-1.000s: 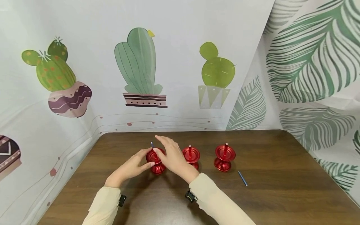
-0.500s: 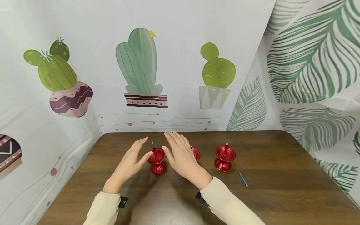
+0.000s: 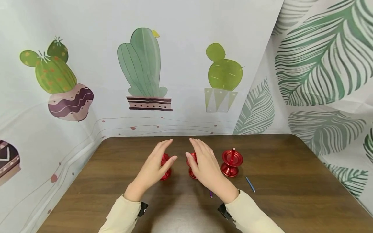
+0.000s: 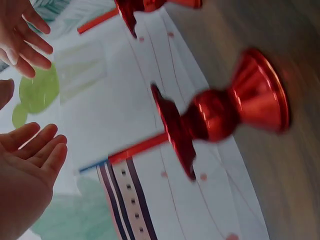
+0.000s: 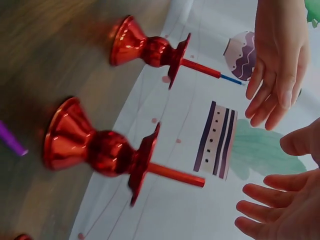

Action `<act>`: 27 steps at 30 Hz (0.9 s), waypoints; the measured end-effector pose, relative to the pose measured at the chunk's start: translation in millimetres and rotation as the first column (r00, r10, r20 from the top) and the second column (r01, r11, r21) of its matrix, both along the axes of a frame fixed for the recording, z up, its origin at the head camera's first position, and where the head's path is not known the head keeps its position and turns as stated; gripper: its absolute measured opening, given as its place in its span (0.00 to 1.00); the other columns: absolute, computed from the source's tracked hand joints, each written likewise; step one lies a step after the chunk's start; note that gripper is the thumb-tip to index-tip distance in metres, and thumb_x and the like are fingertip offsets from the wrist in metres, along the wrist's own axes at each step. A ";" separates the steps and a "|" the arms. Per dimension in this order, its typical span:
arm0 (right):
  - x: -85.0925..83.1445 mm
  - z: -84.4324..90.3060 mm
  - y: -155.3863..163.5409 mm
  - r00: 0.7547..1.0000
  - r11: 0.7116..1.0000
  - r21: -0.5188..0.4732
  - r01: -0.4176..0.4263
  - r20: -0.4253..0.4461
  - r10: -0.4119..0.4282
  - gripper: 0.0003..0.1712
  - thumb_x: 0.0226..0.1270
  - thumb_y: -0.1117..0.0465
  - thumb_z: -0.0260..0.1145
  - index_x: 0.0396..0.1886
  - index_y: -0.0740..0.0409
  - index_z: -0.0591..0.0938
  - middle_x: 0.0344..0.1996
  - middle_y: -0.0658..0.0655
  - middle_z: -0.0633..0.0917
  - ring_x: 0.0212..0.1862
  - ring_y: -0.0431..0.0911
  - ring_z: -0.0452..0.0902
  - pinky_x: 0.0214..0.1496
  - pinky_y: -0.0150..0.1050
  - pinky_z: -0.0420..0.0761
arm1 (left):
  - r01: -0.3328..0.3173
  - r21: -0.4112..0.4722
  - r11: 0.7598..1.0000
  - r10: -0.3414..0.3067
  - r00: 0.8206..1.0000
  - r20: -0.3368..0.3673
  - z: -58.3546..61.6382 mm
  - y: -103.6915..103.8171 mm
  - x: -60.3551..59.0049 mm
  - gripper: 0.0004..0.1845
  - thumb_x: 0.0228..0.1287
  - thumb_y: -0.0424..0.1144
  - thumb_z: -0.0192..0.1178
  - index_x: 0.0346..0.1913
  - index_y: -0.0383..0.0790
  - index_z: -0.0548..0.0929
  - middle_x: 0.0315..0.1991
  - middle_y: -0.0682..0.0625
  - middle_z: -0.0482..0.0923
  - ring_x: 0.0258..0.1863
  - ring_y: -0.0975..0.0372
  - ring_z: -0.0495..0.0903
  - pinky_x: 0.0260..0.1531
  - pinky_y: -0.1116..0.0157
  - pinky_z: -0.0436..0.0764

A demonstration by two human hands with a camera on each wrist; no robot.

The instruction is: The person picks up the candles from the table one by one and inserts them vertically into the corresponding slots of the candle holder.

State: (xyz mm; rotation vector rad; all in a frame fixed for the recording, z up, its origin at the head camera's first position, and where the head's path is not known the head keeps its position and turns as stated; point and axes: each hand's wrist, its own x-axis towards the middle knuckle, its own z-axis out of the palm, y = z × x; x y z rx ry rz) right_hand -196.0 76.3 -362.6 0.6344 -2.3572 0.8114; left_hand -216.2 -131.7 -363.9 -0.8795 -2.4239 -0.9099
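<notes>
Three red metal candle holders stand in a row on the dark wooden table (image 3: pixel 279 207). My left hand (image 3: pixel 164 153) hovers open in front of the left holder (image 3: pixel 166 168), which carries a red pin with a thin blue tip (image 4: pixel 92 166). Over the middle holder (image 3: pixel 190 170) hovers my right hand (image 3: pixel 196 152), fingers straight, palm facing the other hand. Neither hand holds anything. The right holder (image 3: pixel 231 161) stands apart with a bare red pin. The right wrist view shows the left holder (image 5: pixel 145 50) and middle holder (image 5: pixel 95 150) side by side.
A thin blue stick (image 3: pixel 250 184) lies on the table right of the right holder. A short purple stick (image 3: pixel 210 194) lies near my right wrist. Printed cloth walls with cacti and leaves close in the table at the back, left and right.
My left hand has let go of the left holder and both hands have opened and shifted right. The right hand now covers the middle holder. The purple stick has come into view.
</notes>
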 end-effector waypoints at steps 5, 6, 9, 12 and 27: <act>3.6 -7.5 13.9 0.999 1.000 0.003 0.030 0.041 -0.030 0.30 0.68 0.58 0.63 0.65 0.68 0.69 0.62 0.66 0.73 0.65 0.60 0.67 0.65 0.62 0.64 | 0.030 -0.002 1.000 -0.030 0.999 0.035 -6.0 17.6 -2.2 0.32 0.66 0.43 0.62 0.69 0.34 0.65 0.65 0.45 0.67 0.64 0.56 0.68 0.62 0.54 0.70; 4.1 -9.1 16.5 0.998 0.999 0.006 0.038 0.046 -0.038 0.30 0.68 0.58 0.63 0.65 0.68 0.69 0.62 0.66 0.73 0.65 0.61 0.67 0.65 0.62 0.65 | 0.037 -0.001 0.999 -0.037 0.998 0.044 -7.3 20.9 -2.9 0.32 0.66 0.43 0.62 0.69 0.34 0.65 0.65 0.44 0.67 0.65 0.55 0.68 0.62 0.54 0.70; 6.2 -14.5 23.8 0.996 0.998 0.021 0.058 0.059 -0.059 0.31 0.68 0.58 0.63 0.65 0.69 0.69 0.61 0.68 0.74 0.64 0.62 0.68 0.64 0.62 0.66 | 0.051 -0.002 0.999 -0.050 0.995 0.081 -12.6 30.3 -5.9 0.32 0.66 0.42 0.62 0.69 0.33 0.65 0.66 0.42 0.66 0.65 0.54 0.68 0.63 0.54 0.69; 8.7 -21.5 30.4 0.994 0.996 0.043 0.080 0.073 -0.083 0.32 0.67 0.58 0.65 0.65 0.70 0.69 0.61 0.69 0.74 0.63 0.63 0.68 0.63 0.63 0.66 | 0.058 -0.013 0.998 -0.055 0.990 0.128 -19.2 39.0 -9.9 0.33 0.67 0.43 0.61 0.69 0.31 0.64 0.66 0.41 0.66 0.66 0.53 0.67 0.63 0.54 0.68; 16.3 -50.1 46.9 0.981 0.980 0.162 0.112 0.140 -0.136 0.34 0.66 0.56 0.66 0.63 0.75 0.68 0.61 0.73 0.72 0.63 0.67 0.67 0.62 0.65 0.66 | 0.097 -0.089 0.991 -0.070 0.961 0.266 -45.2 64.0 -24.2 0.34 0.69 0.45 0.58 0.69 0.28 0.61 0.67 0.37 0.63 0.67 0.50 0.66 0.64 0.54 0.67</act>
